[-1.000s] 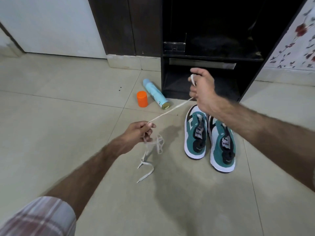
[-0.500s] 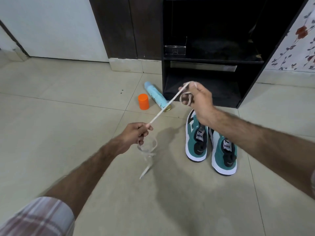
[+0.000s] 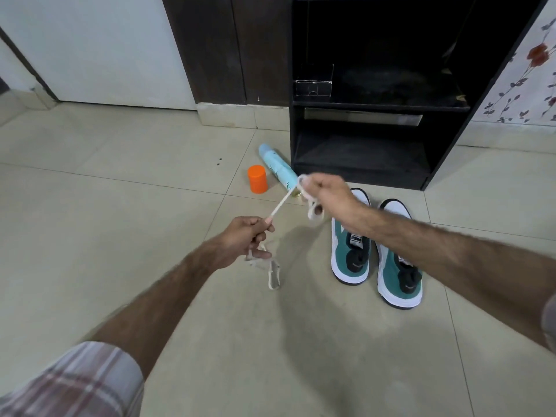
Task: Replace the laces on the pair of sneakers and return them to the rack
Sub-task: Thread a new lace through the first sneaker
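The left hand (image 3: 240, 236) and right hand (image 3: 328, 194) each grip the white shoelace (image 3: 278, 206) with curled fingers; it runs taut between them, loops hanging below. The unlaced teal sneakers (image 3: 376, 260) stand on the floor (image 3: 120, 221) before the black shoe rack (image 3: 361, 115).

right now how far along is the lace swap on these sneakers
Early. Done: both sneakers sit on the floor in front of the rack with no laces visible. In hand: a white lace stretched between the left hand and right hand, part looped at the right hand. Left: threading both shoes and putting them on the rack.
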